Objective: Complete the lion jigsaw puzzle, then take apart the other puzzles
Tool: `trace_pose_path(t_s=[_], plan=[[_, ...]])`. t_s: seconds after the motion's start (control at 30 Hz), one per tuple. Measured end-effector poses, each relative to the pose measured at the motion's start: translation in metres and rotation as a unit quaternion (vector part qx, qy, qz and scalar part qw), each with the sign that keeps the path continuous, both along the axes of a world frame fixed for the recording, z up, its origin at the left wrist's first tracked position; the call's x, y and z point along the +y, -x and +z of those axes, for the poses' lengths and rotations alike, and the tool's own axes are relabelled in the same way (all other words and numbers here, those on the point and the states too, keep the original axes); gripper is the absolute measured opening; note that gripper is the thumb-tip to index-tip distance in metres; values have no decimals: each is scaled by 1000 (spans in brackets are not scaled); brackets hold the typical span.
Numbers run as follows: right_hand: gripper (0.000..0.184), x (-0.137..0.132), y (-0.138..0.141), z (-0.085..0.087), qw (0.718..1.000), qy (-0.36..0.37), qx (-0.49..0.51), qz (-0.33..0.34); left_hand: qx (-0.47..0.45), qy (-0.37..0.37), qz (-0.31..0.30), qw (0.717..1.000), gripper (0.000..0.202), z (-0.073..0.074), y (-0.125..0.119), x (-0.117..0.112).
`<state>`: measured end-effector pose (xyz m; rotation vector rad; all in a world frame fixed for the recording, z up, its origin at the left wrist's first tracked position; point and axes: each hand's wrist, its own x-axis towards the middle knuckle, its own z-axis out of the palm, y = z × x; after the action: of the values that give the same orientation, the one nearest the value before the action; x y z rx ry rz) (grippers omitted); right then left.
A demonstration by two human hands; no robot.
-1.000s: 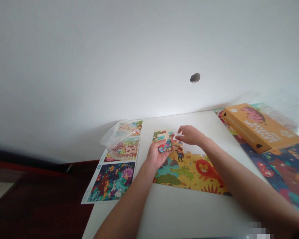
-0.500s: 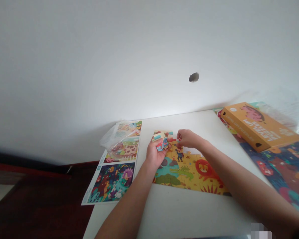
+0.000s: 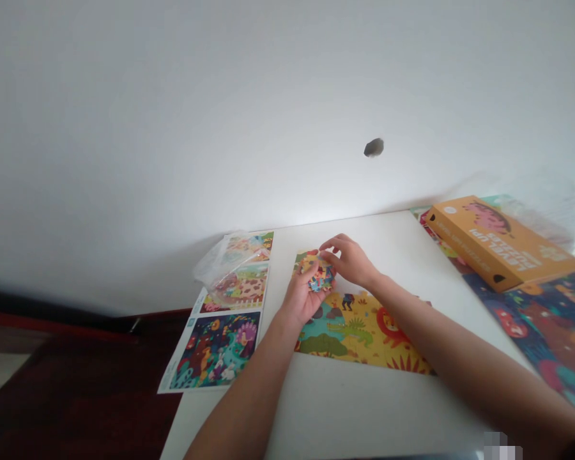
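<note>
Left hand (image 3: 301, 300) holds puzzle pieces (image 3: 322, 278) in a stack over left part of puzzle (image 3: 357, 333). Right hand (image 3: 352, 260), fingers narrowed, at stack's far right edge; can't tell if gripping. Box (image 3: 503, 246) right.

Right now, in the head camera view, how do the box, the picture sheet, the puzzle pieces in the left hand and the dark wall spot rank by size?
Largest to smallest:
1. Box and sheet, too close to rank
2. Pieces in the left hand
3. Dark spot
</note>
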<state>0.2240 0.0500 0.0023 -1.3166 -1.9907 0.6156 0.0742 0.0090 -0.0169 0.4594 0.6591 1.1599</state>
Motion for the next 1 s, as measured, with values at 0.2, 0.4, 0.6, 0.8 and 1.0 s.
trace_pose_path(t_s=[0.2,0.4,0.6,0.8,1.0], plan=[[61,0,2,-28,980,-10,-199,-28,79,-24,237,968,45,-6,7,10],[62,5,12,-30,984,19,-173,-30,133,-18,289,948,56,-10,0,10],[46,20,9,-39,997,29,59,-29,122,-1,280,952,59,-8,2,9],[26,19,5,-41,986,-9,147,-79,108,25,277,955,55,-7,7,10],[35,16,6,-37,927,88,362,-51,82,18,236,968,53,-3,12,11]])
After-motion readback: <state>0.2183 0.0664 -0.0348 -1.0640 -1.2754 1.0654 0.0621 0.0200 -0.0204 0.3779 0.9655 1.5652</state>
